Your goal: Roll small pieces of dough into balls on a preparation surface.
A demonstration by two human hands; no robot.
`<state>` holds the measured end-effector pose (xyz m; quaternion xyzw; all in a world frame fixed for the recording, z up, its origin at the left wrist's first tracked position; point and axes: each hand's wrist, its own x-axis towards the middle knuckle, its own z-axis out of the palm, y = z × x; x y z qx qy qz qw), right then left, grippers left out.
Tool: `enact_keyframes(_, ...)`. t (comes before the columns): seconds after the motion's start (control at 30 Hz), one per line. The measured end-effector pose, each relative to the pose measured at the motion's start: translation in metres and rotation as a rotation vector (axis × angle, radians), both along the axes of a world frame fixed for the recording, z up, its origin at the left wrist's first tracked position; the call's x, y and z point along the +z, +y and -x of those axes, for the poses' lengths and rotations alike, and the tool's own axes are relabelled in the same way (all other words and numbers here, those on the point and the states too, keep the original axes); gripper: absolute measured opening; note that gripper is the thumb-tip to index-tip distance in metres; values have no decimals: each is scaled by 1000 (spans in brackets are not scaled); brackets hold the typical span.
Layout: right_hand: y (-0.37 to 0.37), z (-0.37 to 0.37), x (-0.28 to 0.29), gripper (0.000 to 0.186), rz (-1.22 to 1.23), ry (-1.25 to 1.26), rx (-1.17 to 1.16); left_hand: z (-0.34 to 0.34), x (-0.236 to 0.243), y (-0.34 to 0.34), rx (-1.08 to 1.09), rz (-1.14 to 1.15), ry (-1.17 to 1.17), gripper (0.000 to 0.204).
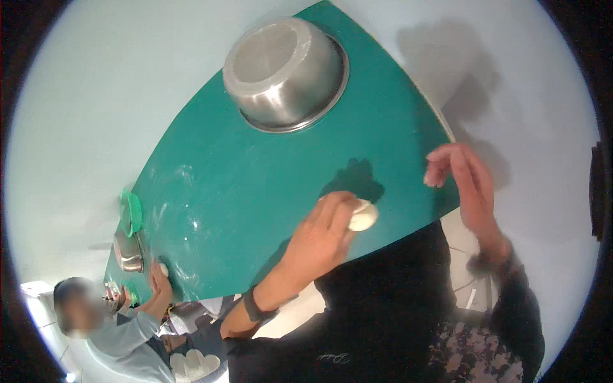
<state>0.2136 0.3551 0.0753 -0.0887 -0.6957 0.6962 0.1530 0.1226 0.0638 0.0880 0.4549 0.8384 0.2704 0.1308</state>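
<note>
A smooth, pale ball of dough (364, 217) is in the grasp of my left hand (322, 233), near the front edge of the green tabletop (217, 147). The fingers wrap over its left side, so part of the ball is hidden. By the right edge of the table I hold my right hand (465, 175) in the air, apart from the dough. Its fingers are loosely bent and I see nothing in them. Further back on the table rests a steel bowl (281, 70), turned upside down.
White flour smudges (195, 223) mark the table's left part. Beyond them are a green plastic basket (131, 214) and a small steel bowl (129, 255). At the far left, a co-worker's hand (159, 281) holds a pale lump at the table edge. Walls border the table behind and right.
</note>
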Motion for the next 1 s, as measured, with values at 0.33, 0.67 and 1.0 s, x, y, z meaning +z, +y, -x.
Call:
enact_keyframes(0.33, -51, 144, -39, 48, -73, -39, 366, -18, -19, -39, 114, 7, 18, 75)
enact_keyframes(0.67, -39, 160, -59, 44, -20, -34, 318, 37, -16, -23, 142, 12, 161, 70)
enact_keyframes(1.0, -36, 160, -53, 58, -206, 18, 25, -2, -23, -51, 81, 51, 51, 53)
